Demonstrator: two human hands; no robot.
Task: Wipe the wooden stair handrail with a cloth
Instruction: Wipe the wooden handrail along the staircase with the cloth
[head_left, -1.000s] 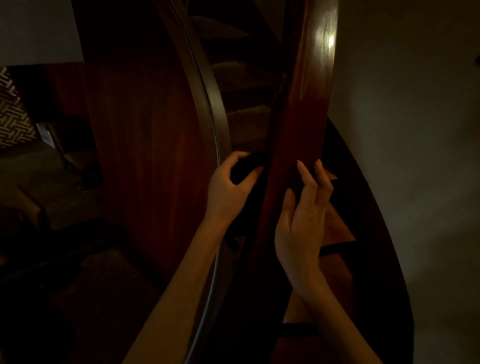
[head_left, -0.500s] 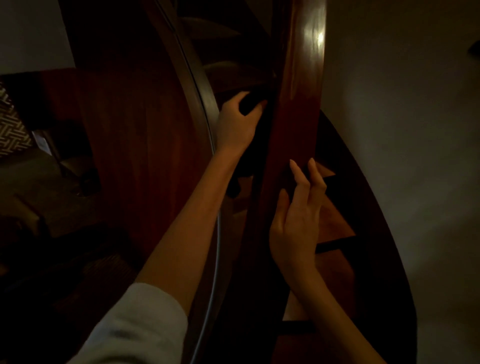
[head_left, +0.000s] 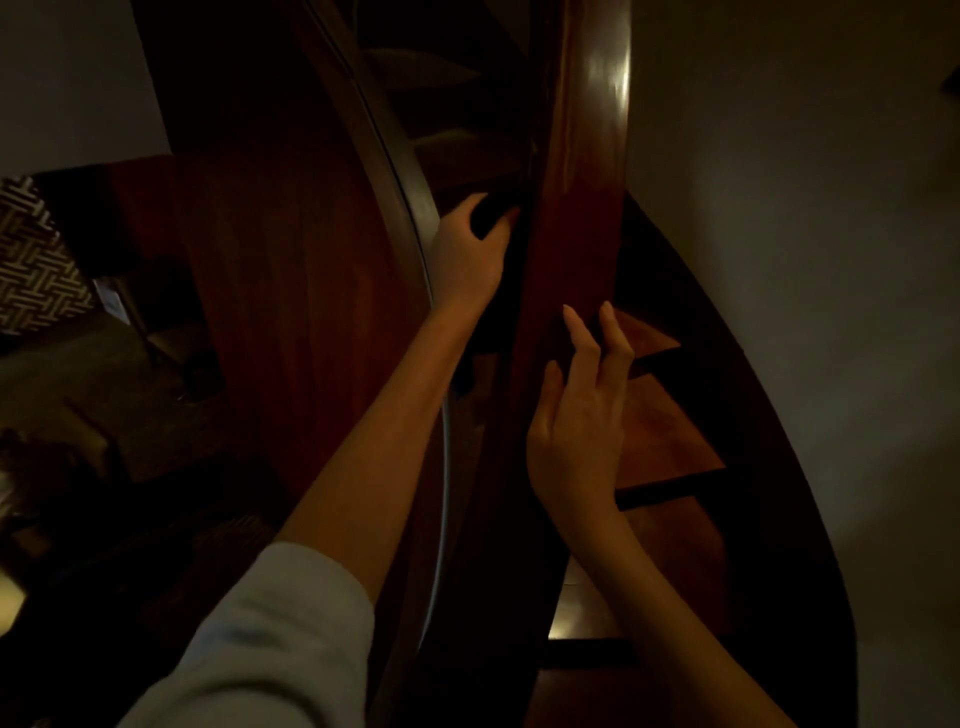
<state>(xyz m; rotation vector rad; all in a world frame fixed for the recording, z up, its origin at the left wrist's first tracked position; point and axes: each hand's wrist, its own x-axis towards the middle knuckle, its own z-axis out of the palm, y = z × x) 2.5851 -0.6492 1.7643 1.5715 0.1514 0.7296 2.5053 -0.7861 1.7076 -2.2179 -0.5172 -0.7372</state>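
Gripping the dark cloth (head_left: 491, 218) in the left hand (head_left: 470, 254), pressed to the left side of the wooden handrail (head_left: 576, 208) for wiping. Resting the right hand (head_left: 576, 415) lower down on it, fingers straight, holding nothing, probably just for balance.

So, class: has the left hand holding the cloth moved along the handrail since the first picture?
Yes. The left hand with the dark cloth has slid up the handrail, away from the lit stair tread.
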